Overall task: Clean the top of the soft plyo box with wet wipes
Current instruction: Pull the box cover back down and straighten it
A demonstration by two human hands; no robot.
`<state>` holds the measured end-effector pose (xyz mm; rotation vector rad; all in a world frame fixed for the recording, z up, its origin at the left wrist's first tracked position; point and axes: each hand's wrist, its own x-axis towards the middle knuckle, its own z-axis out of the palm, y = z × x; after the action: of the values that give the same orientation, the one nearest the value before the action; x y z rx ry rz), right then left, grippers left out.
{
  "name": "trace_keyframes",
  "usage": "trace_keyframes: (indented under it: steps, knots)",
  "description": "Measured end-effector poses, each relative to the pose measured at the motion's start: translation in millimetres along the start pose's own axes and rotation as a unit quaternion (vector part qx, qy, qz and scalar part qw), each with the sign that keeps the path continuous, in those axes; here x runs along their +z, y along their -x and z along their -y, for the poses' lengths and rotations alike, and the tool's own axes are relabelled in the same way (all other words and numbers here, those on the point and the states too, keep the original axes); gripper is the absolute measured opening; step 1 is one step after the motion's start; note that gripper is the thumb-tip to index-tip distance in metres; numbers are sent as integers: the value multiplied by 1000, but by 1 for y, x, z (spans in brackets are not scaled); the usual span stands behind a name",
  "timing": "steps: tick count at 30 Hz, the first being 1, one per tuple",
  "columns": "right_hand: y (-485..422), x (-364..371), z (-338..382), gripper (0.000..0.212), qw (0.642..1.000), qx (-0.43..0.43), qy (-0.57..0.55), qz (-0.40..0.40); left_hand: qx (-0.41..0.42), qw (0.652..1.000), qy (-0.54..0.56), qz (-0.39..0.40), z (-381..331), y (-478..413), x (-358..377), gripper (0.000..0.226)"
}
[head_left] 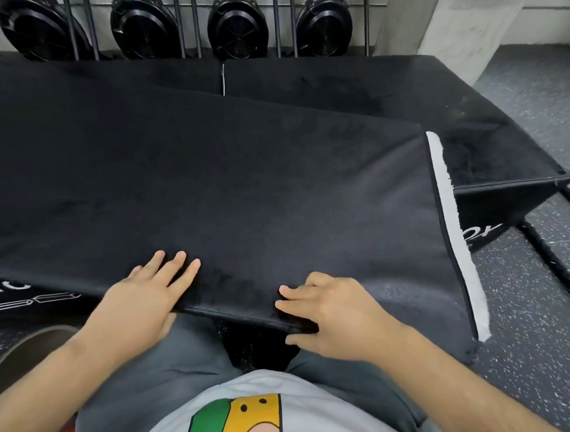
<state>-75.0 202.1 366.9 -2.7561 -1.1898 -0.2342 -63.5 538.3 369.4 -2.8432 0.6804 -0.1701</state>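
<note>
Soft plyo box [246, 182] — black, long axis left to right, right end angled slightly away, grey strip [454, 231] on that end. Left hand [142, 295] flat on the top, fingers straight. Right hand [332, 314] pinches the near edge — fingers [290, 292] above, thumb below. Speckled grey floor [516, 304]; further black boxes [378, 99] and round black fan housings [237, 26] behind.

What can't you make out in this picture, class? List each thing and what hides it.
Head view only:
- Box: left end cut off by the frame's left edge.
- Lettering on the lower box: partly covered by the box's grey strip.
- Wipes: none visible; whether one lies under the flat left hand cannot be told.
</note>
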Motion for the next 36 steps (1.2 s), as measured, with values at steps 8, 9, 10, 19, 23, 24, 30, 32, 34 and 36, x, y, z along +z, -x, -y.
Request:
trace_keyframes:
  steps: [8,9,10,19,23,24,30,32,34,36]
  knots:
    - [-33,-15,-4,45,998,30,-49,7,59,997,55,-15,-16,0,-5,66]
    - [-37,-17,-3,45,998,40,-55,7,65,996,65,-20,-15,-1,-7,64]
    - [-41,-19,-2,45,997,52,-64,11,72,994,77,-24,-14,-2,-8,64]
    - [-69,-18,13,38,990,77,-101,54,58,961,266,-46,-19,-7,-14,46]
    - [-92,-17,31,37,992,47,-108,53,-13,931,352,-92,-17,1,-22,30]
    - [-101,-17,37,36,992,36,-110,54,-30,926,364,-101,-13,5,-23,28]
    - [-169,-8,96,41,987,-66,-125,70,-150,889,407,-143,19,62,-26,13]
    - [-194,-1,131,41,981,-120,-130,84,-209,878,399,-161,31,100,-27,13]
    - [-211,2,157,37,975,-154,-130,95,-256,870,388,-164,37,127,-25,15]
    - [-228,9,193,32,963,-204,-137,112,-320,853,379,-165,43,166,-23,15]
